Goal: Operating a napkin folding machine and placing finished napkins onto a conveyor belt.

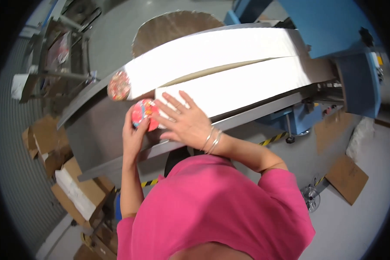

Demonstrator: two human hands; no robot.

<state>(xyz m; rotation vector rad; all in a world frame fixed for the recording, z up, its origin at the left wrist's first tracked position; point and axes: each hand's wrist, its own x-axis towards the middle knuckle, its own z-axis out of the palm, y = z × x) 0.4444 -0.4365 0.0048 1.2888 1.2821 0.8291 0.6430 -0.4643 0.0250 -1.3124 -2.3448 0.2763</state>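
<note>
Two long white rows, like rolls or tight stacks seen from the side, lie along a metal trough. The far row [203, 52] ends at the left in a round, red, multicoloured face [119, 86]. At the left end of the near row [242, 89] is a round red printed piece [145, 113]; whether it is separate from the row I cannot tell. My left hand [134, 132] grips that red piece, thumb across its face. My right hand [188, 123], bracelets at the wrist, lies with spread fingers on the near row's end, fingertips beside the red piece.
The metal trough [97, 134] runs from left to right before me, its raised edge nearest my body. Blue machinery [333, 26] stands at the right end. Opened cardboard boxes [80, 190] sit at lower left, and a cardboard sheet [347, 179] lies on the floor at right.
</note>
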